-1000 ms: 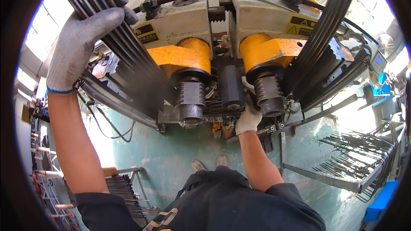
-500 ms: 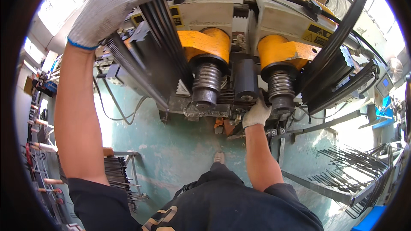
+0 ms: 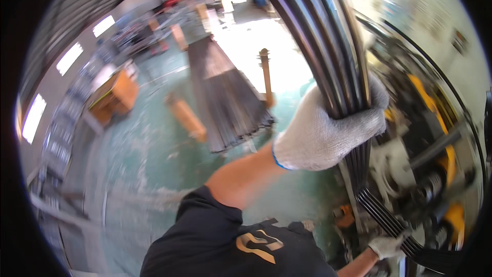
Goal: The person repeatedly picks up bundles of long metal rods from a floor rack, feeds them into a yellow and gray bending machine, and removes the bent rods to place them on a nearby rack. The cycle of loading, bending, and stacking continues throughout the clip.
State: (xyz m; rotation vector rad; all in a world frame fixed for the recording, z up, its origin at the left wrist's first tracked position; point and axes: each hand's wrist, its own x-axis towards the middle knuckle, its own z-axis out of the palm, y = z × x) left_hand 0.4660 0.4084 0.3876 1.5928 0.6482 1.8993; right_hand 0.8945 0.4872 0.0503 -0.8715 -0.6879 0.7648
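Note:
A bundle of several long, dark metal tubes (image 3: 320, 41) runs down from the upper edge and bends toward the lower right. Wrapped around its upper length is my left hand (image 3: 328, 136), in a white knit glove with a blue cuff edge. Below the bend, my right hand (image 3: 387, 246), gloved as well, is closed around the same tubes near the machine. Its fingers are partly behind the tubes. The bending machine (image 3: 443, 143), with yellow parts and metal springs, stands to the right, blurred by motion.
A large stack of straight dark tubes (image 3: 230, 105) lies on a rack left of my left arm. Orange posts (image 3: 187, 118) stand beside it. Farther left is an orange box (image 3: 117, 97) on the green floor (image 3: 148, 174). A black hose (image 3: 435, 61) arches over the machine.
My view has swung left, from facing the machine to the tube stack. The tubes have come away from the machine's front, with both hands on them.

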